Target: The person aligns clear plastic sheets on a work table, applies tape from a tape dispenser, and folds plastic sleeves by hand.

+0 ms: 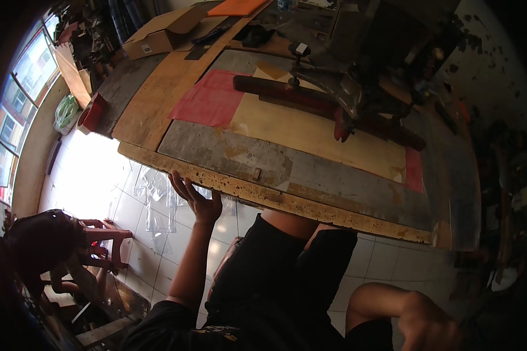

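Note:
My left hand (198, 198) is raised at the worktable's worn front edge (263, 195), its fingers apart and touching the edge, with nothing held. At the lower right, my right hand (430, 327) is bent back near my body; its fingers are dark and unclear. On the metal plate (216, 149) of the table lies a cream sheet (316, 137) with a red sheet (208, 98) at its left end. A dark red machine bar (287, 96) crosses above the sheets, attached to a metal arm (334, 82).
A cardboard box (158, 38) and an orange sheet (234, 7) lie at the table's back left. A tape roll (92, 113) sits on the left edge. Another person (58, 251) is low at the left beside a red stool (114, 234). Clear plastic pieces (161, 202) lie on the floor.

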`<state>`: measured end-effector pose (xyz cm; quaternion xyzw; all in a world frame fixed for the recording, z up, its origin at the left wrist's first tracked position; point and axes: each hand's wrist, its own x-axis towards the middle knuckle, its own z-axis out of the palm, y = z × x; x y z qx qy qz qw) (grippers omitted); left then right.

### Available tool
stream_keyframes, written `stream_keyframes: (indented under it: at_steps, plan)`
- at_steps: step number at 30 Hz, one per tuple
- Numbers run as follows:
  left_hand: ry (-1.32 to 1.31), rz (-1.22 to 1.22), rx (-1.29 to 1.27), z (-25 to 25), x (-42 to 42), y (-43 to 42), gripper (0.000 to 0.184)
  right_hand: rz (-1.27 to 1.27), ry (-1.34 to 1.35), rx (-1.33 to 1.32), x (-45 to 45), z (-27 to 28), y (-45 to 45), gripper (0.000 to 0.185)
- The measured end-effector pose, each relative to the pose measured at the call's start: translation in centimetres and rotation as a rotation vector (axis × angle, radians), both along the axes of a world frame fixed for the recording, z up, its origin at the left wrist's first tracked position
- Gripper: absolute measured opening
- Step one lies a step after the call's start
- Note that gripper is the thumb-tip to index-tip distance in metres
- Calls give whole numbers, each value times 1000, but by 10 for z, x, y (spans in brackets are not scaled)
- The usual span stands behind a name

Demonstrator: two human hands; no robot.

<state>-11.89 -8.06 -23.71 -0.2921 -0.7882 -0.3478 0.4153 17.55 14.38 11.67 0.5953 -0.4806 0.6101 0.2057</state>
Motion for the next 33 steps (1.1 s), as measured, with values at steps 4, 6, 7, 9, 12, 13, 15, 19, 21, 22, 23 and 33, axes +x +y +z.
stream_keyframes:
  at_steps: [4, 6, 7, 9, 12, 13, 15, 19, 21, 22, 23, 33]
  plan:
    - [2, -10, 9, -1, -1, 1, 99, -100, 53, -147, 2, -3, -8, 25]
    - [2, 1, 10, 0, -1, 1, 99, -40, -11, -48, 7, -1, 0, 25]
    - [3, 1, 12, 0, -1, 1, 99, 23, -76, 51, 9, 0, 3, 24]
    - [20, -3, -6, 4, 0, 1, 101, 5, -42, 59, 4, -2, 3, 24]
    - [19, -11, 1, 6, 1, 2, 100, -60, 22, -14, 0, -5, -2, 24]
    - [18, -15, -1, 5, 1, 2, 100, -108, 55, -90, 0, -6, -3, 23]
    - [8, -22, 9, 4, 1, 1, 100, -66, 30, -48, 2, -6, -1, 24]
    - [7, -18, 7, 4, 1, 1, 99, 130, -92, -44, 25, -25, 12, 32]
    - [-1, -24, 7, 5, 2, 1, 100, 192, -110, -110, 28, -32, 13, 35]
    - [-2, -29, 6, 5, 2, 1, 100, 198, -102, -136, 31, -33, 14, 35]
    - [-2, -20, 3, 5, 1, 1, 100, 203, -94, -161, 31, -33, 14, 35]
    - [9, 17, -12, 0, -1, -1, 93, -473, -313, 64, 57, -51, 54, 44]
